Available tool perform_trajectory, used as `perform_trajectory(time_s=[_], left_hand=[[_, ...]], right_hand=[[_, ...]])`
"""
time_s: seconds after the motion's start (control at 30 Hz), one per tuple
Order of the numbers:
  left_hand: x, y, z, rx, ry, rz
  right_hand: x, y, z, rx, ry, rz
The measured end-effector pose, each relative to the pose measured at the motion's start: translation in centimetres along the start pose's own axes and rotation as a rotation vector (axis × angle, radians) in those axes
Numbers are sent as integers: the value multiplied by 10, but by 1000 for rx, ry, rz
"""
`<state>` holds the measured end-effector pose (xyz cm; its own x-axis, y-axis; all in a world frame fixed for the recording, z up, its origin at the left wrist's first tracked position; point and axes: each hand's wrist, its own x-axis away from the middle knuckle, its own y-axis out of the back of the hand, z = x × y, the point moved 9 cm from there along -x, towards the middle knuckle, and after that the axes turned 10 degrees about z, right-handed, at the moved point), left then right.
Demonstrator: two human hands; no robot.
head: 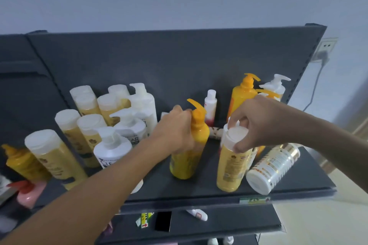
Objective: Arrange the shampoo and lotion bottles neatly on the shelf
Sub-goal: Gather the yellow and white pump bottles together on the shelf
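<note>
Both your hands are up on the dark shelf (199, 189) right now, one bottle in each. Your left hand (175, 127) is wrapped around the neck and shoulder of the yellow pump bottle (189, 157), fingers closed on it just below the orange-yellow pump head, and the bottle stands near the middle of the shelf, leaning a touch to the right at the top. Your right hand (256, 121) comes in from the right and pinches the white cap of the amber bottle (231, 167), thumb and fingertips clamped around the cap's rim; that bottle stands upright close to the front edge, just right of the yellow one with a gap of bare shelf between them. Touching its right side, a white bottle with gold bands (272, 167) lies tipped over, its flat cap pointing toward you and its base angled back. To your left the shelf is already crowded: a cluster of amber flip-cap bottles (89, 125) stands in rows, and three white pump bottles (123, 135) sit beside them, the front one just beside your left forearm. At the back, a small white bottle with a red base (210, 105) stands against the rear panel, and further right a tall yellow pump bottle (242, 93) and a white pump bottle (277, 83) stand together in the corner. Far left at the bottom, a pink pump bottle (29, 193) shows, blurred.
</note>
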<state>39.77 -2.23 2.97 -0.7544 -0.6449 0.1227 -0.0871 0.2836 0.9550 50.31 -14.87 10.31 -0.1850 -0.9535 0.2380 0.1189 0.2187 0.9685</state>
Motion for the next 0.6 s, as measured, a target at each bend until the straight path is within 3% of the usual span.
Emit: perform_trajectory(time_s=[0.47,0.6], left_hand=[[44,-2,19,80,-31,43],[84,28,45,44,19,-65]], right_hand=[[14,10,58,40,166,100],[10,25,102,36,248,121]])
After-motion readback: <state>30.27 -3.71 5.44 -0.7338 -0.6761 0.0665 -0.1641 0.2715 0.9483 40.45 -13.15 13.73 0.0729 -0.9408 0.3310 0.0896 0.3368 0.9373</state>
